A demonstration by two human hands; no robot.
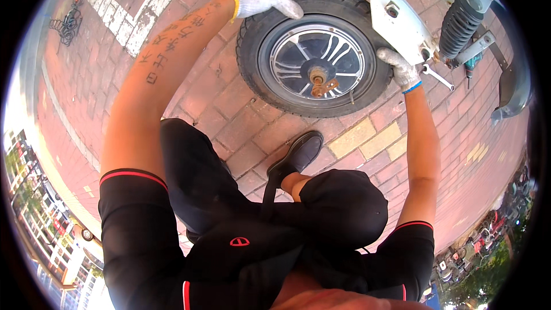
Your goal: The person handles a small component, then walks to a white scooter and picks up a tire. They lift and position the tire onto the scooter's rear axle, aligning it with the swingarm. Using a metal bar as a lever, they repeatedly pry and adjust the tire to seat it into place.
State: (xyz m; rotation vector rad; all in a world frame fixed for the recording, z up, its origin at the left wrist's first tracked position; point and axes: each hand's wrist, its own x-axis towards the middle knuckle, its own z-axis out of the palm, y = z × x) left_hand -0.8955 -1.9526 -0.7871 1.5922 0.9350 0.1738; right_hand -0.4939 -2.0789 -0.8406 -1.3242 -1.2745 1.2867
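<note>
My left hand [264, 0], in a white glove with a yellow cuff, grips the upper left of a black tyre [258, 74] on a wheel. The wheel has a dark hub [298, 51] with silver spokes and a rusty axle [318, 83]. My right hand [400, 69], in a white glove with a blue cuff, holds the tyre's right side. Just beside it are a white vehicle part [396, 17] and a black spring shock absorber [462, 26]. An open-ended wrench [439, 77] lies on the paving to the right of that hand.
A green power tool [470, 66] lies behind the wrench, near a curved dark vehicle part [511, 92]. Tangled cables [66, 28] lie at far left on the brick paving [241, 138], near a painted white line [109, 8]. Parked scooters [470, 252] line the lower right rim.
</note>
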